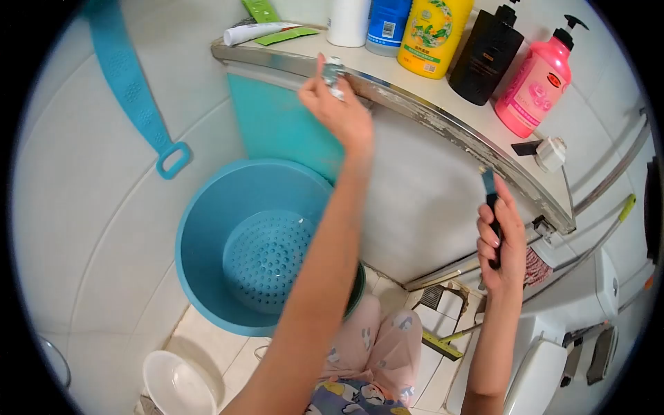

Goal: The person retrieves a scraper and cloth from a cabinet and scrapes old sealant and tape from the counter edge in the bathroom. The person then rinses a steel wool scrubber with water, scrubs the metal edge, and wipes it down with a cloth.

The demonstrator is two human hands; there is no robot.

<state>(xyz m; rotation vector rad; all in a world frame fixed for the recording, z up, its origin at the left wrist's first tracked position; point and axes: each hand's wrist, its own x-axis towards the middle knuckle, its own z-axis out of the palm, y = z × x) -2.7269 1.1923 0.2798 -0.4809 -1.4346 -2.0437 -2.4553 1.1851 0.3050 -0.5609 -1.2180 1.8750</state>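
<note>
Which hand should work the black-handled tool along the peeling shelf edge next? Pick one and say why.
Right, I'd judge: the right hand grips the black-handled tool, its tip close to the peeling shelf edge. The left hand holds a crumpled silvery piece farther along.

The single camera looks forward and down from the person's head. Its wide, dark-rimmed view spans from the nearby shelf [429, 104] to their lap [373, 349] below
</note>
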